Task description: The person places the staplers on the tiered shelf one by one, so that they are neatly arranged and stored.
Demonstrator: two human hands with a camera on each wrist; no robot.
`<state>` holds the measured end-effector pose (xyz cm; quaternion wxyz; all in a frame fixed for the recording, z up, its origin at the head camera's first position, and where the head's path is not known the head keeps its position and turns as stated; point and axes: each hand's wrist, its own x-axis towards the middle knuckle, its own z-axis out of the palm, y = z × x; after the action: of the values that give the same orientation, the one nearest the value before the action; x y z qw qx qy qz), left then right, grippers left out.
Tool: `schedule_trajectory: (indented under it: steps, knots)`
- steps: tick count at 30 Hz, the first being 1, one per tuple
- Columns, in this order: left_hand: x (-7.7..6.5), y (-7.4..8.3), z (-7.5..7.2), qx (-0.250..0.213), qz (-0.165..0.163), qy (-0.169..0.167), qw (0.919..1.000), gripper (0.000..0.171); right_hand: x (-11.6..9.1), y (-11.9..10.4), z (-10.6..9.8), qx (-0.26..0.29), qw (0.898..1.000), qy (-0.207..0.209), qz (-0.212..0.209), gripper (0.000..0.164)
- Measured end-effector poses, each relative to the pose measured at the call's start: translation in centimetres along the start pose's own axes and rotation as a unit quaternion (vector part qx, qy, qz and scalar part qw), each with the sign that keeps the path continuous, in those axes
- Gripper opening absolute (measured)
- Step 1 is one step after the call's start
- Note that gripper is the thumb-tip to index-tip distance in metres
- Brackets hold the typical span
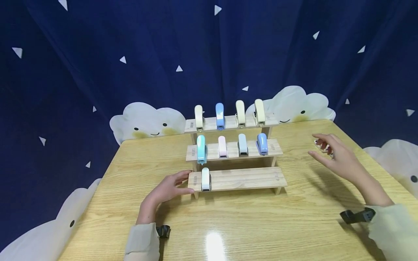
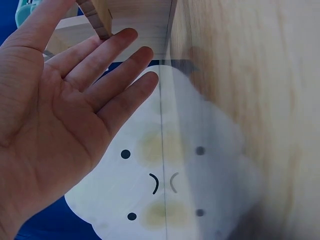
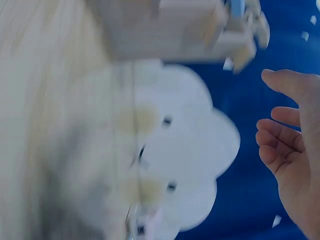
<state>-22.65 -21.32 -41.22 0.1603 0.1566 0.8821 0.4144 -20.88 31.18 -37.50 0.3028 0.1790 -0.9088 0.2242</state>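
A three-step wooden rack (image 1: 245, 179) holds small staplers. My left hand (image 1: 169, 186) grips the left end of its lowest step, thumb along the front edge and fingers toward the back. Close to that hand, a white stapler (image 1: 205, 179) stands at the left of this step. The middle step carries a turquoise stapler (image 1: 201, 148), a pink stapler (image 1: 222, 146), a pale grey-blue stapler (image 1: 242, 145) and a blue stapler (image 1: 262, 144). Right of the rack, my right hand (image 1: 339, 157) hovers with loosely bent fingers, nothing between them. It partly covers small white pieces.
Along the top step stand cream staplers (image 1: 240, 113) and a blue stapler (image 1: 220, 115). A blurred pinkish-white object (image 3: 142, 225) with a metallic part shows low in the right wrist view. Behind the wooden table (image 1: 183, 224) hangs a dark blue curtain (image 1: 196, 43) with white clouds.
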Motion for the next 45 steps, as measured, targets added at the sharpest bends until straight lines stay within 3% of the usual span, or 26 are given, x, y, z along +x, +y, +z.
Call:
schedule_trajectory:
  steps: [5,12,23,29,36,42,45]
  knots:
    - [0.0,0.0,-0.1,0.002,0.002,0.0,1.0,0.081,-1.6,4.0,-0.9,-0.036,0.999,-0.011,0.039,0.049]
    - [-0.2,0.0,-0.1,0.001,0.001,-0.003,1.0,0.081,-3.2,7.7,-1.3,-0.061,0.994,-0.04,0.081,0.053]
    - [0.0,-0.2,0.0,-0.003,0.011,-0.006,0.9999,0.081,-4.3,11.7,-1.2,-0.101,0.985,-0.116,0.082,0.047]
    - [0.0,-0.2,0.1,-0.002,0.014,-0.009,0.9999,0.08,-4.5,13.0,-0.8,-0.104,0.977,-0.162,0.089,0.044]
    - [0.1,-0.1,0.1,-0.007,0.013,-0.007,0.9999,0.08,-4.5,13.6,-0.8,-0.105,0.98,-0.148,0.079,0.05]
    - [0.1,-0.1,0.0,-0.003,0.013,-0.007,0.9999,0.081,-4.9,13.6,-1.2,-0.077,0.97,-0.181,0.141,0.064]
    - [0.0,0.0,0.0,-0.002,0.011,-0.006,0.9999,0.081,-5.2,13.5,-1.2,-0.057,0.971,-0.169,0.158,0.066]
